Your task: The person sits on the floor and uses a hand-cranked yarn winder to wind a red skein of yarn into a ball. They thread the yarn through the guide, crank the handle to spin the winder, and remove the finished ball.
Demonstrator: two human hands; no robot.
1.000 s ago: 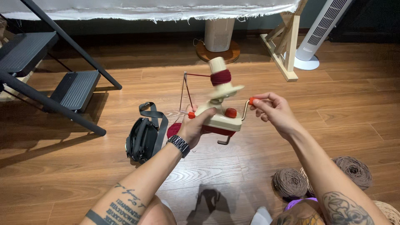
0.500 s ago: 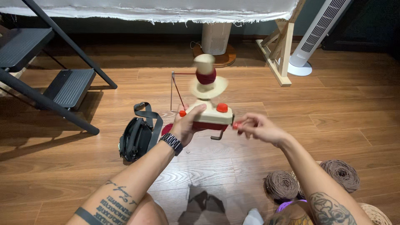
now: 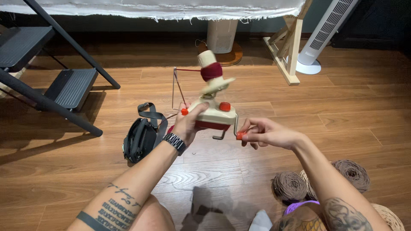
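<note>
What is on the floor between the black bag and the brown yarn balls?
Only bare wooden floor between the black bag and brown yarn balls, seen from the head view.

a person's left hand (image 3: 188,124) grips the cream body of a hand-cranked yarn winder (image 3: 212,114) held above a wooden floor (image 3: 355,107), while the right hand (image 3: 265,132) pinches its red crank knob (image 3: 241,136). dark red yarn (image 3: 211,71) wraps the tilted spindle. a black bag (image 3: 139,139) lies just left; brown yarn balls (image 3: 291,186) sit near the floor's lower right edge.
</note>
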